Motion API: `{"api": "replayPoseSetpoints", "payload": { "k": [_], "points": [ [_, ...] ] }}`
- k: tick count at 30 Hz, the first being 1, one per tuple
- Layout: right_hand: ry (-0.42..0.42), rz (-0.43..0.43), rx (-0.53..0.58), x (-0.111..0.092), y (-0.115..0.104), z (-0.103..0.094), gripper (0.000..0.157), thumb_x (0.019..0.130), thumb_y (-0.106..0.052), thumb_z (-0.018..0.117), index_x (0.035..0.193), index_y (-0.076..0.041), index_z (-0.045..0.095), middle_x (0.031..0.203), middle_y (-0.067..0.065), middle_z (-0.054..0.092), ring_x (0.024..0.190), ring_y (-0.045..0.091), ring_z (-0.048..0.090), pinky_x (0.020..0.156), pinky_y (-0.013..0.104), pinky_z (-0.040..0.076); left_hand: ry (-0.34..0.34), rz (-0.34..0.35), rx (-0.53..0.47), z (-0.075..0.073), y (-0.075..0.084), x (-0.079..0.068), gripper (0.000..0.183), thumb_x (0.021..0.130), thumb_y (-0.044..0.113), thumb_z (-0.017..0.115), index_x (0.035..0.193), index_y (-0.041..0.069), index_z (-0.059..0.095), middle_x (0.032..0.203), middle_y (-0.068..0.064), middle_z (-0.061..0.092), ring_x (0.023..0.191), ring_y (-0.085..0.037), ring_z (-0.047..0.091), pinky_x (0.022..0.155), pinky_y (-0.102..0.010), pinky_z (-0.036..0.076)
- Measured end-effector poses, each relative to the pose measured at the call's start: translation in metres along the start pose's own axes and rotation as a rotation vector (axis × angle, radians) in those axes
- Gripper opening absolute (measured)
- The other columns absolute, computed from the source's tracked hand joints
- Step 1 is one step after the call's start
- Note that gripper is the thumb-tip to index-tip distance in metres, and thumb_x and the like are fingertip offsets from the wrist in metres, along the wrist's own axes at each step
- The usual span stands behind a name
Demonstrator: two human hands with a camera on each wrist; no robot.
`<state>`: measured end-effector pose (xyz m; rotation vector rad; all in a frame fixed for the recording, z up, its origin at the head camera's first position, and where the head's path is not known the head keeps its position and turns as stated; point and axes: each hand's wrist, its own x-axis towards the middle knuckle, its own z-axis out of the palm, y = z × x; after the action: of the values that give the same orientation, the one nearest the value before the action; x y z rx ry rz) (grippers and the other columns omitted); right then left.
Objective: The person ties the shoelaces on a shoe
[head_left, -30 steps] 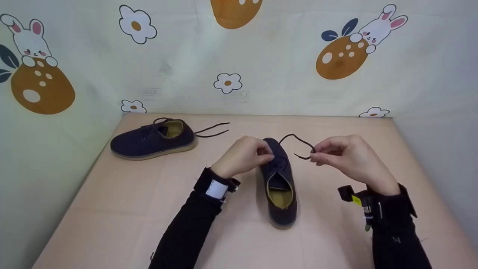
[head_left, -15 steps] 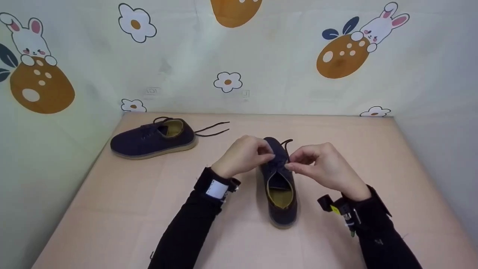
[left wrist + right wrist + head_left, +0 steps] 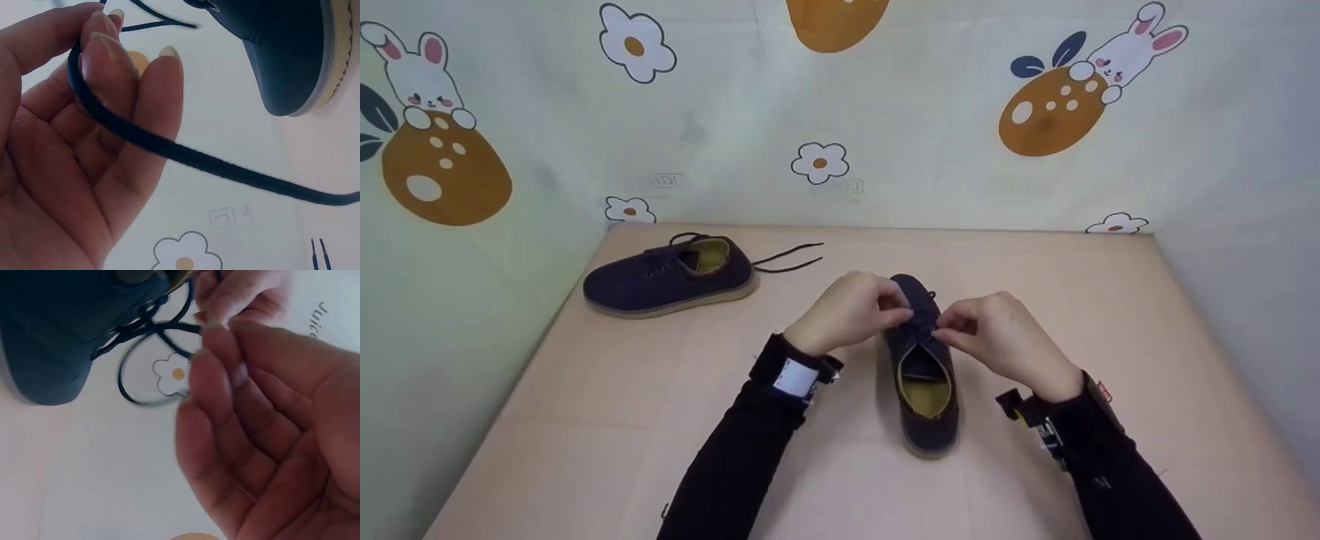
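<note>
A navy lace-up shoe [image 3: 930,431] with a tan lining stands upright on the table, its toe pointing away from me. Over its lacing from the left, my left hand [image 3: 851,311] pinches the dark shoelace [image 3: 214,166] between thumb and fingertips; a length of lace crosses the fingers in the left wrist view. My right hand [image 3: 997,334] is at the right side of the lacing. Its thumb and index finger pinch the lace [image 3: 169,327], which forms a loop beside the shoe in the right wrist view. The two hands' fingertips are close together there.
A matching navy shoe [image 3: 660,285] sits at the back left, toe to the left, with two lace ends [image 3: 787,259] trailing right from its heel. Behind the table [image 3: 585,450] hangs a pale curtain [image 3: 915,112] printed with rabbits and flowers.
My right hand has moved left to the shoe's lacing, bringing the lace it held out to the right. The left hand has stayed in place over the shoe.
</note>
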<state>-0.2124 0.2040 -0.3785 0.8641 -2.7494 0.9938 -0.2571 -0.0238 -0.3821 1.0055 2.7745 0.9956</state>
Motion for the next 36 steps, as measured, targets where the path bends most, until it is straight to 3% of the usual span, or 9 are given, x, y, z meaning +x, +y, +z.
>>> {"api": "replayPoseSetpoints", "payload": {
  "k": [3, 8, 14, 21, 25, 33, 36],
  "points": [
    [-0.053, -0.009, -0.058, -0.001, 0.006, -0.002, 0.002, 0.088, -0.009, 0.075, 0.088, -0.009, 0.077, 0.077, -0.006, 0.071, 0.065, 0.005, 0.062, 0.059, 0.025, 0.051, -0.006, -0.001, 0.002, -0.001, 0.000, 0.000, 0.011, 0.091, 0.023, 0.073, 0.089, 0.013, 0.077, 0.075, 0.009, 0.066, 0.069, -0.007, 0.058, 0.069, -0.026, 0.047],
    [-0.065, 0.036, -0.127, -0.003, 0.016, -0.010, 0.007, 0.088, -0.005, 0.073, 0.092, -0.007, 0.078, 0.077, -0.004, 0.071, 0.065, 0.006, 0.062, 0.060, 0.028, 0.051, -0.023, 0.002, -0.002, -0.001, 0.001, 0.001, 0.011, 0.091, 0.023, 0.073, 0.090, 0.013, 0.077, 0.076, 0.008, 0.066, 0.070, -0.008, 0.058, 0.070, -0.027, 0.047],
    [-0.131, 0.019, -0.089, 0.002, 0.029, -0.003, 0.014, 0.086, -0.009, 0.077, 0.100, -0.011, 0.076, 0.071, -0.010, 0.067, 0.063, 0.005, 0.061, 0.058, 0.027, 0.048, -0.028, 0.016, 0.001, -0.001, 0.002, 0.002, 0.011, 0.091, 0.022, 0.074, 0.090, 0.012, 0.077, 0.075, 0.008, 0.066, 0.068, -0.007, 0.058, 0.068, -0.025, 0.046],
    [-0.129, -0.076, -0.057, 0.005, 0.033, 0.007, 0.007, 0.087, -0.016, 0.078, 0.085, -0.017, 0.071, 0.067, -0.014, 0.061, 0.059, 0.003, 0.055, 0.054, 0.024, 0.044, -0.028, 0.035, -0.009, -0.002, 0.001, 0.000, 0.011, 0.091, 0.021, 0.073, 0.089, 0.011, 0.076, 0.074, 0.007, 0.065, 0.068, -0.007, 0.058, 0.067, -0.025, 0.047],
    [-0.129, -0.061, -0.062, 0.005, 0.034, 0.008, 0.012, 0.087, -0.015, 0.078, 0.080, -0.018, 0.068, 0.064, -0.015, 0.059, 0.056, 0.002, 0.053, 0.053, 0.024, 0.043, -0.035, 0.036, -0.006, -0.002, 0.000, 0.000, 0.011, 0.091, 0.021, 0.073, 0.090, 0.011, 0.076, 0.075, 0.007, 0.066, 0.068, -0.007, 0.058, 0.067, -0.025, 0.047],
    [-0.240, -0.017, -0.050, 0.004, 0.040, 0.007, 0.012, 0.092, -0.013, 0.071, 0.082, -0.016, 0.066, 0.064, -0.012, 0.057, 0.056, 0.004, 0.052, 0.053, 0.025, 0.043, -0.042, 0.026, -0.004, -0.002, -0.002, -0.001, 0.010, 0.092, 0.021, 0.073, 0.090, 0.012, 0.076, 0.076, 0.008, 0.066, 0.070, -0.007, 0.059, 0.071, -0.026, 0.047],
    [-0.219, -0.002, -0.092, 0.002, 0.046, 0.001, 0.011, 0.091, -0.011, 0.071, 0.082, -0.016, 0.068, 0.066, -0.012, 0.057, 0.058, 0.005, 0.051, 0.056, 0.026, 0.044, -0.038, 0.021, 0.000, -0.003, -0.003, -0.002, 0.010, 0.092, 0.022, 0.073, 0.091, 0.012, 0.076, 0.076, 0.009, 0.066, 0.071, -0.007, 0.059, 0.072, -0.026, 0.047]
  ]
}}
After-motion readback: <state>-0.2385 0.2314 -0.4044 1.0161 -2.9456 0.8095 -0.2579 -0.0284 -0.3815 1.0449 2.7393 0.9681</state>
